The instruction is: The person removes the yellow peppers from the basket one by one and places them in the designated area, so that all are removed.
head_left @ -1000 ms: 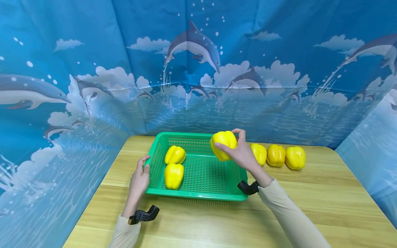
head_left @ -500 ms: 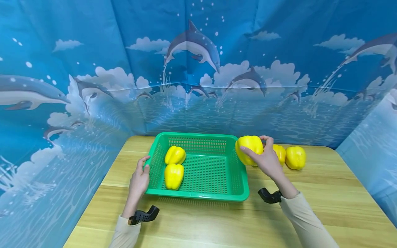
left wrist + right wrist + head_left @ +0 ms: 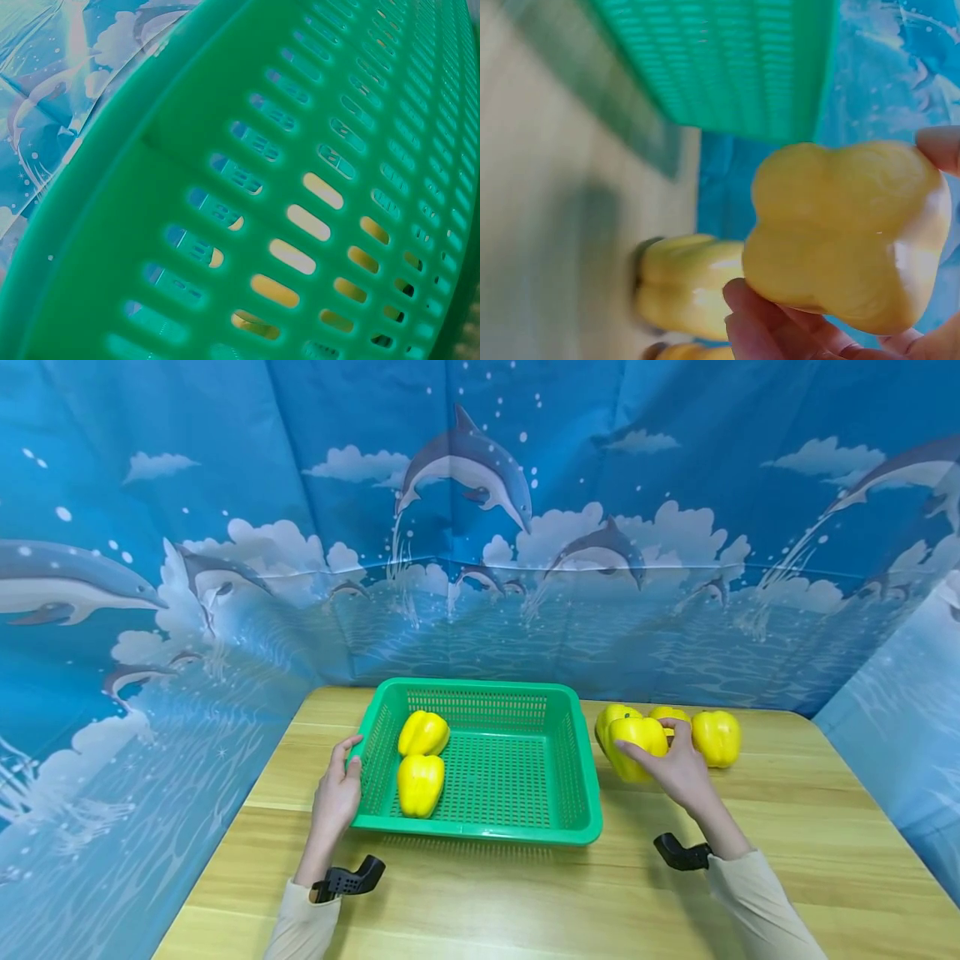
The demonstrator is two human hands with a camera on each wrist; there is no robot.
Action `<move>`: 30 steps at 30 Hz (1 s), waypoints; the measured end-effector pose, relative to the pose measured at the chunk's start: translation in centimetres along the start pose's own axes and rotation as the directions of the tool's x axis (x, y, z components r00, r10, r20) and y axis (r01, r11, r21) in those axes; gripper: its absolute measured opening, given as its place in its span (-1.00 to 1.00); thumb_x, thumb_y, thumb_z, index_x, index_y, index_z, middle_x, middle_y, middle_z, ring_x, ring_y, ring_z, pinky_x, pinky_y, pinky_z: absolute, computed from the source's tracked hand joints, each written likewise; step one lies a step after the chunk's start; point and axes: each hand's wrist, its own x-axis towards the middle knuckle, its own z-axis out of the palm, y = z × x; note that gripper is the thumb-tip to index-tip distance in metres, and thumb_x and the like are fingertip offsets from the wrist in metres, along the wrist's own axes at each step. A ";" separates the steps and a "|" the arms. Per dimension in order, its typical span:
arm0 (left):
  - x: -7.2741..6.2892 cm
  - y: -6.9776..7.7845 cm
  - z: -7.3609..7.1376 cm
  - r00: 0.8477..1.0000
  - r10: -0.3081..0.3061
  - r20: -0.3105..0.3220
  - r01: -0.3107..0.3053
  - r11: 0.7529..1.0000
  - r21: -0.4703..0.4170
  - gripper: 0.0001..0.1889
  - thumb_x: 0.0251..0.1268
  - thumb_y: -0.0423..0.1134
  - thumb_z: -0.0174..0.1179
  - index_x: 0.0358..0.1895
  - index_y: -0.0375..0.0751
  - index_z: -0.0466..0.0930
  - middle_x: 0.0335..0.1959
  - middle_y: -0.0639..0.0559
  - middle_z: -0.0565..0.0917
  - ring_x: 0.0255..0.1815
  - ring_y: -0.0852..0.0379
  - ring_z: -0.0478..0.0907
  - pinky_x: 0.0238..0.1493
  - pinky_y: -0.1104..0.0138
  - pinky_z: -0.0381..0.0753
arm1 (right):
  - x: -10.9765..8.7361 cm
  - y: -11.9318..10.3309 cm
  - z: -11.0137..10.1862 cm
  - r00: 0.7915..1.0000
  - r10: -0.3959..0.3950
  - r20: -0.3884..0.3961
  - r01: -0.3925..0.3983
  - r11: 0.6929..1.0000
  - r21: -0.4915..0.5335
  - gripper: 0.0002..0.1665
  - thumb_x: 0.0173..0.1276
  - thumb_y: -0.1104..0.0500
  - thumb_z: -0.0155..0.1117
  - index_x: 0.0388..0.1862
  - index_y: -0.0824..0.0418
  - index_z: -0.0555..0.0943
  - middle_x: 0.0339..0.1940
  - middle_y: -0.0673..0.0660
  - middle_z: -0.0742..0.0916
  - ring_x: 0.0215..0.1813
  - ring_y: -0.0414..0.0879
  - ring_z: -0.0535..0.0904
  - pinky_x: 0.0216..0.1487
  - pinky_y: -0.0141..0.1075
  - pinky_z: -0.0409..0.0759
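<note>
A yellow bell pepper (image 3: 636, 745) is held in my right hand (image 3: 681, 768), between the thumb and fingers, to the right of the green basket (image 3: 480, 833). In the right wrist view this held pepper (image 3: 840, 232) shows its lobed end, with fingertips (image 3: 754, 307) below it. My left hand (image 3: 337, 795) holds the basket's left rim with thumb and fingers. Two bell peppers lie inside the basket at its left: a farther one (image 3: 423, 732) and a nearer one (image 3: 420, 786). The left wrist view is filled by the slotted basket wall (image 3: 180, 135).
Three more yellow peppers stand in a row on the wooden table (image 3: 480, 910): a left one (image 3: 609, 717) partly behind the held pepper, a middle one (image 3: 667, 714) partly behind the right hand, and a right one (image 3: 716, 739). A dolphin-print curtain (image 3: 480, 627) hangs behind the table.
My right hand has carried the pepper from above the basket rightward past its right rim, then lower, in front of the table row. The left hand and basket stay in place.
</note>
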 end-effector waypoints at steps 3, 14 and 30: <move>0.0 0.0 0.0 1.000 -0.004 -0.001 0.004 1.000 -0.002 -0.57 0.57 -0.15 -0.29 0.42 0.06 0.13 -0.72 0.02 0.21 -0.81 0.15 0.05 -0.74 0.32 0.13 | 0.1 1.2 0.3 0.999 0.040 0.027 -0.039 0.999 -0.017 0.24 0.16 -0.40 0.20 0.43 0.38 -0.10 0.24 0.58 0.27 0.05 0.32 0.41 -0.19 -0.01 0.47; 0.1 -0.1 0.0 1.000 -0.005 -0.013 0.005 1.000 0.004 -0.57 0.56 -0.15 -0.28 0.43 0.06 0.13 -0.73 0.03 0.20 -0.81 0.16 0.05 -0.75 0.33 0.12 | 0.3 4.5 1.8 0.994 0.101 0.028 -0.101 0.995 0.003 0.26 0.10 -0.41 0.26 0.36 0.43 -0.05 0.24 0.59 0.26 0.19 0.35 0.28 0.02 0.14 0.33; 0.0 0.1 0.0 1.000 -0.013 -0.009 0.013 1.000 0.008 -0.57 0.56 -0.15 -0.28 0.42 0.06 0.14 -0.73 0.03 0.22 -0.81 0.15 0.06 -0.75 0.33 0.13 | -0.2 5.6 2.7 0.988 0.143 0.055 -0.142 0.989 -0.029 0.24 0.11 -0.42 0.23 0.34 0.42 -0.07 0.16 0.64 0.32 0.13 0.36 0.34 -0.01 0.11 0.36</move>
